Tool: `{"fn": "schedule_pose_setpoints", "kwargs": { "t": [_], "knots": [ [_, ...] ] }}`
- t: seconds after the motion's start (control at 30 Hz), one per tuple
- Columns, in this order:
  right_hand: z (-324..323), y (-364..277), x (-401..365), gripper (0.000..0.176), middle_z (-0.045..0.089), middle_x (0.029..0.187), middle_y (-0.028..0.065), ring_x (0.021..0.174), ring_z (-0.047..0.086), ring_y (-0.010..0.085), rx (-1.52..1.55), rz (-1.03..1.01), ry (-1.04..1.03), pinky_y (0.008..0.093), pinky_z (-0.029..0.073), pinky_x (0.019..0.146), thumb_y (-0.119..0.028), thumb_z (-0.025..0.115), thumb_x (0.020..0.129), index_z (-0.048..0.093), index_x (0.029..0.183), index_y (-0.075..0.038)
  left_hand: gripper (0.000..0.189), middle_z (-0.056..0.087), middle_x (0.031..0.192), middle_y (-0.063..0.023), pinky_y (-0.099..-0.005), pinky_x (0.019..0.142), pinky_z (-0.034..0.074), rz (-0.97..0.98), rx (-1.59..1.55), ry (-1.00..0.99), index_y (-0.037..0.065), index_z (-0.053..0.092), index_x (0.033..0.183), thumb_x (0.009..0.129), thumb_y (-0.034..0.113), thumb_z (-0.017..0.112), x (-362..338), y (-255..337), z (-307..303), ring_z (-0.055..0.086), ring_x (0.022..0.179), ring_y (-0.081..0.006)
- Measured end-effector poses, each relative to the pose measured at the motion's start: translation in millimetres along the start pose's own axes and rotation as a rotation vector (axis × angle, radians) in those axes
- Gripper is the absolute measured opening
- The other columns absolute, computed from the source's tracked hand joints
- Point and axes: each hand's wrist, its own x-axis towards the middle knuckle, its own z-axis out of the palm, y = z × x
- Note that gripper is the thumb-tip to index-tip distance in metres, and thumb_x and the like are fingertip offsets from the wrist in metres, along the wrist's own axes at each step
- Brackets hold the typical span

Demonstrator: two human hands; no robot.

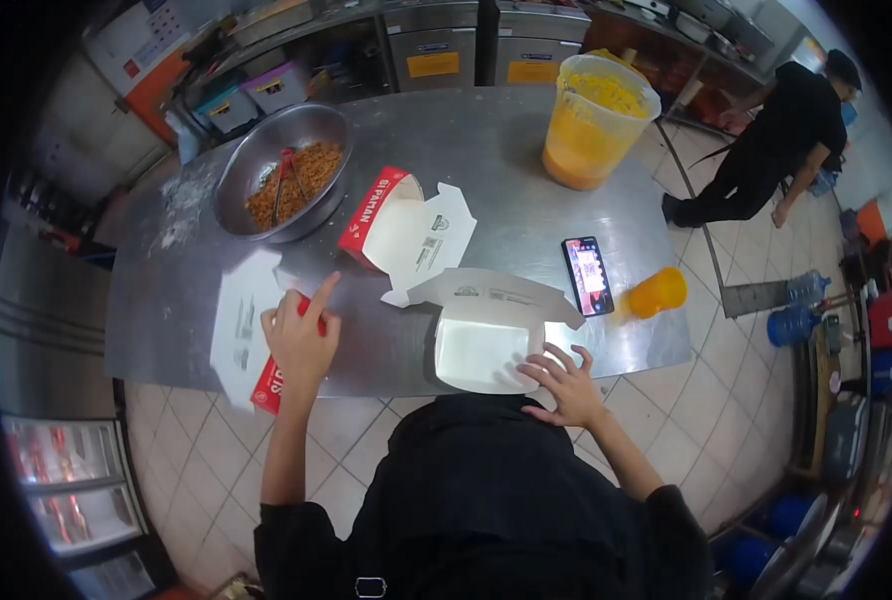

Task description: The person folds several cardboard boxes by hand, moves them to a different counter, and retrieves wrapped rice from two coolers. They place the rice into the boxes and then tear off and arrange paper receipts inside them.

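Note:
My left hand [304, 338] is on a red-and-white folding food carton [241, 325] at the table's near left edge. Its fingers are bent around the carton's red side, with one finger pointing outward. In front of me stands an opened carton [486, 350], white inside, with its lid flaps folded back. My right hand [564, 388] holds this box's near right corner, fingers over the inside and thumb outside the wall. Another opened carton [421, 235], red on its side, lies farther back in the middle of the table.
A steel bowl [231, 185] of brown crumbly food with red-handled tongs [284, 180] stands back left. White powder [181, 205] is scattered beside it. At right are a large yellow-stained jug [596, 125], a lit phone [588, 275] and an orange bottle [658, 293]. A person [781, 140] stands beyond.

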Motion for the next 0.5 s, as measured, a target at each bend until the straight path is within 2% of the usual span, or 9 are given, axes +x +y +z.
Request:
{"fn": "schedule_pose_setpoints", "kwargs": {
  "t": [0.03, 0.13, 0.17, 0.23, 0.3, 0.37, 0.43, 0.47, 0.5],
  "knots": [
    [0.2, -12.5, 4.6, 0.036, 0.057, 0.107, 0.0056, 0.108, 0.053, 0.0212, -0.046, 0.012, -0.173, 0.0508, 0.028, 0.101, -0.015, 0.067, 0.078, 0.061, 0.113, -0.013, 0.039, 0.06, 0.075, -0.0074, -0.0389, 0.082, 0.038, -0.032, 0.012, -0.161, 0.012, 0.064, 0.117, 0.079, 0.02, 0.062, 21.1, 2.6, -0.9, 0.061, 0.068, -0.0224],
    [28.5, 5.2, -28.2, 0.022, 0.06, 0.098, 0.0004, 0.104, 0.056, 0.0159, -0.062, -0.089, -0.324, 0.0521, 0.023, 0.104, -0.01, 0.066, 0.077, 0.064, 0.099, -0.013, 0.036, 0.068, 0.088, -0.0106, -0.0364, 0.076, 0.042, -0.071, 0.227, -0.567, 0.01, 0.071, 0.099, 0.087, 0.04, 0.054, 95.6, 23.0, 23.4, 0.066, 0.074, -0.023],
    [30.2, -3.3, -28.0, 0.013, 0.061, 0.084, -0.0024, 0.091, 0.06, 0.0156, -0.094, -0.108, -0.256, 0.051, 0.026, 0.101, -0.017, 0.07, 0.079, 0.063, 0.088, -0.014, 0.04, 0.069, 0.09, -0.0096, -0.0369, 0.072, 0.044, -0.01, 0.285, -0.641, 0.01, 0.072, 0.098, 0.088, 0.044, 0.052, 118.1, 23.2, 41.6, 0.067, 0.077, -0.023],
    [20.6, -32.2, -26.6, 0.013, 0.06, 0.084, -0.0011, 0.089, 0.059, 0.016, -0.035, -0.039, -0.191, 0.0503, 0.028, 0.099, -0.016, 0.071, 0.079, 0.062, 0.088, -0.013, 0.045, 0.071, 0.092, -0.0085, -0.0375, 0.068, 0.045, 0.094, 0.333, -0.701, 0.011, 0.073, 0.096, 0.089, 0.049, 0.05, 138.8, 22.6, 86.9, 0.068, 0.081, -0.0229],
    [-1.0, -62.9, -22.7, 0.016, 0.059, 0.083, 0.0041, 0.083, 0.058, 0.0199, 0.102, 0.079, -0.042, 0.0483, 0.03, 0.095, -0.012, 0.071, 0.078, 0.06, 0.088, -0.008, 0.049, 0.071, 0.096, -0.0124, -0.0401, 0.074, 0.05, 0.066, 0.39, -0.824, 0.008, 0.072, 0.102, 0.085, 0.05, 0.052, 153.1, 12.5, 146.0, 0.069, 0.09, -0.0235],
    [-33.2, -84.5, -31.3, 0.018, 0.059, 0.083, 0.006, 0.083, 0.057, 0.0221, 0.144, 0.204, 0.095, 0.0477, 0.032, 0.093, -0.011, 0.071, 0.078, 0.06, 0.091, -0.006, 0.04, 0.07, 0.101, -0.0151, -0.0384, 0.078, 0.05, 0.125, 0.399, -0.913, 0.008, 0.072, 0.1, 0.084, 0.04, 0.053, 160.7, -4.5, 203.3, 0.068, 0.095, -0.0251],
    [-48.4, -94.6, -55.4, 0.022, 0.059, 0.086, 0.0123, 0.083, 0.056, 0.0286, 0.221, 0.358, 0.373, 0.042, 0.039, 0.086, -0.01, 0.069, 0.079, 0.059, 0.096, 0.0, 0.036, 0.069, 0.103, -0.0158, -0.0382, 0.077, 0.051, 0.125, 0.339, -0.864, 0.007, 0.072, 0.1, 0.081, 0.032, 0.054, 169.5, 8.6, 183.1, 0.068, 0.096, -0.0263],
    [-56.7, -98.4, -70.3, 0.022, 0.059, 0.086, 0.0123, 0.083, 0.056, 0.0286, 0.203, 0.384, 0.394, 0.042, 0.039, 0.086, -0.01, 0.069, 0.079, 0.059, 0.096, 0.0, 0.035, 0.069, 0.102, -0.0166, -0.0397, 0.076, 0.052, 0.184, 0.338, -0.875, 0.006, 0.072, 0.099, 0.079, 0.029, 0.055, 175.9, 4.4, 187.0, 0.069, 0.095, -0.0272],
    [-65.2, -102.1, -83.9, 0.021, 0.059, 0.086, 0.0135, 0.082, 0.056, 0.0283, 0.251, 0.529, 0.557, 0.0393, 0.041, 0.083, -0.008, 0.068, 0.08, 0.058, 0.096, 0.002, 0.041, 0.071, 0.096, -0.0137, -0.0397, 0.073, 0.053, 0.211, 0.394, -0.925, 0.007, 0.072, 0.102, 0.076, 0.037, 0.062, 186.8, 6.4, 184.1, 0.069, 0.092, -0.0267]
  ]
}}
